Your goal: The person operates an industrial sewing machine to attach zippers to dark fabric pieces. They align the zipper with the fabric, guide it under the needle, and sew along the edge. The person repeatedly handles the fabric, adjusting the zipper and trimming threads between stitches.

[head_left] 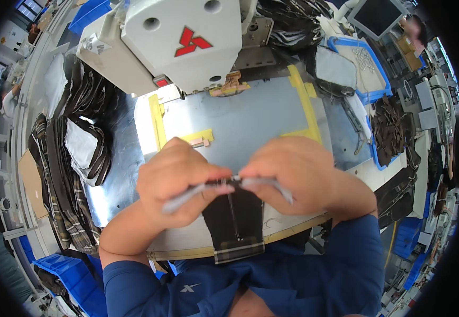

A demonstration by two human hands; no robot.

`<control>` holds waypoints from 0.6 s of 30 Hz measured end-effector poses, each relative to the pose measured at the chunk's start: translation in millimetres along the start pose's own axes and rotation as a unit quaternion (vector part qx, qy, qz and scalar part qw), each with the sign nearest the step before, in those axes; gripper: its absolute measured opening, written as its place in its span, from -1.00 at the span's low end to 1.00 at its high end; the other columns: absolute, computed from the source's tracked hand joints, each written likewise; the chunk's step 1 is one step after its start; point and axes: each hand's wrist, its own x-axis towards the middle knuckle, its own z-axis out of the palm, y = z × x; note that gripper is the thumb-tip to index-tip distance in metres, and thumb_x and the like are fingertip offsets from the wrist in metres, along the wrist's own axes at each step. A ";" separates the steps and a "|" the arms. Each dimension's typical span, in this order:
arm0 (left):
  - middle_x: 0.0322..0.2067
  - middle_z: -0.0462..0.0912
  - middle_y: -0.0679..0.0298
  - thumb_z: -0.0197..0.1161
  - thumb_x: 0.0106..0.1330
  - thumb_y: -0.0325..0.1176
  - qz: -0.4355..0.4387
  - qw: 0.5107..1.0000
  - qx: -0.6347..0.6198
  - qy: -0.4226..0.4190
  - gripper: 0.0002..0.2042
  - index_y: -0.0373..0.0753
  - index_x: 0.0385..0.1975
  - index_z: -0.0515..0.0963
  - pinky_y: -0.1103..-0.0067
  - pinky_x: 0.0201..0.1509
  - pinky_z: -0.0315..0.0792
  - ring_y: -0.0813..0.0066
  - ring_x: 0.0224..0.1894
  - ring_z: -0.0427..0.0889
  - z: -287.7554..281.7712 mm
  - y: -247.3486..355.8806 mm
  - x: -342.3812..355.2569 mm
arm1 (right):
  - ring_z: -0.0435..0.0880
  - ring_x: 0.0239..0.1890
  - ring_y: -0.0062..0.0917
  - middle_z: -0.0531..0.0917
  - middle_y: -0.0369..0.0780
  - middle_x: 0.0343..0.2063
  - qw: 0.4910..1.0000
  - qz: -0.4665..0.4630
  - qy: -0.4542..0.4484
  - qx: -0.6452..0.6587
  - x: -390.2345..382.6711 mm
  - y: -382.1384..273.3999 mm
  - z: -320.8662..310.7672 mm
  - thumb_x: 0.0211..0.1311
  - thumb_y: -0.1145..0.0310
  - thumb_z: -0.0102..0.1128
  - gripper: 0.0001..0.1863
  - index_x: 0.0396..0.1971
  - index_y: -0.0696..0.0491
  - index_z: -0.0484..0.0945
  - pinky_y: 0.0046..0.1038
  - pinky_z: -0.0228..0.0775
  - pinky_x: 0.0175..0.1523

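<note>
My left hand [174, 179] and my right hand [295, 174] are both closed, pinching a dark fabric piece [224, 216] at its top, close to me over the machine's front edge. A zipper [235, 227] runs down its middle, and a plaid band [240, 251] crosses its lower end. Pale grey layers [274, 190] are folded out to either side under my fingers. Just beyond my hands lies a metal plate [250, 116] with yellow tape borders [300, 103], below a white sewing machine head [182, 63].
Stacks of dark and plaid fabric [60, 201] lie at left. At right are a blue tray [385, 87] of small metal pieces, another of brown pieces [388, 127], and a monitor [372, 16]. A blue crate [71, 285] stands lower left. Other people [8, 105] are at the far edges.
</note>
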 end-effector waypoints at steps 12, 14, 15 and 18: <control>-0.33 0.78 0.23 0.62 0.29 -0.19 -0.413 0.908 0.031 -0.065 -0.49 -0.47 0.06 0.65 0.46 -0.18 0.65 0.39 -0.36 0.76 40.7 -72.6 36.0 | 0.74 -0.29 -0.03 0.73 0.05 -0.41 0.909 0.397 -0.121 -0.025 13.8 107.1 23.2 0.41 0.18 0.36 -0.62 -0.20 0.28 0.71 -0.11 0.56 -0.09; -0.39 0.75 0.23 0.65 0.23 -0.05 -0.332 0.897 0.267 -0.114 -0.37 -0.45 0.10 0.64 0.41 -0.20 0.65 0.28 -0.40 0.74 41.2 -63.5 40.2 | 0.72 -0.20 0.12 0.74 0.13 -0.35 0.911 0.380 -0.140 -0.079 18.3 125.9 23.9 0.37 0.19 0.35 -0.62 -0.25 0.30 0.72 0.00 0.55 -0.01; -0.31 0.71 0.16 0.65 0.08 0.12 -0.206 0.912 0.350 -0.061 -0.24 -0.39 0.12 0.66 0.32 -0.04 0.64 0.11 -0.26 0.72 45.1 -69.5 28.7 | 0.71 -0.15 0.16 0.73 0.16 -0.32 0.909 0.378 -0.145 -0.095 21.2 129.4 26.4 0.35 0.20 0.35 -0.63 -0.27 0.31 0.72 0.03 0.53 0.03; -0.12 0.68 0.11 0.66 0.01 0.13 -0.001 0.929 0.362 -0.080 -0.20 -0.35 0.16 0.66 0.26 0.15 0.55 0.10 -0.03 0.67 46.3 -77.8 17.7 | 0.69 -0.08 0.18 0.72 0.20 -0.29 0.903 0.393 -0.153 -0.084 25.6 133.9 27.4 0.33 0.20 0.36 -0.62 -0.31 0.32 0.72 0.06 0.51 0.09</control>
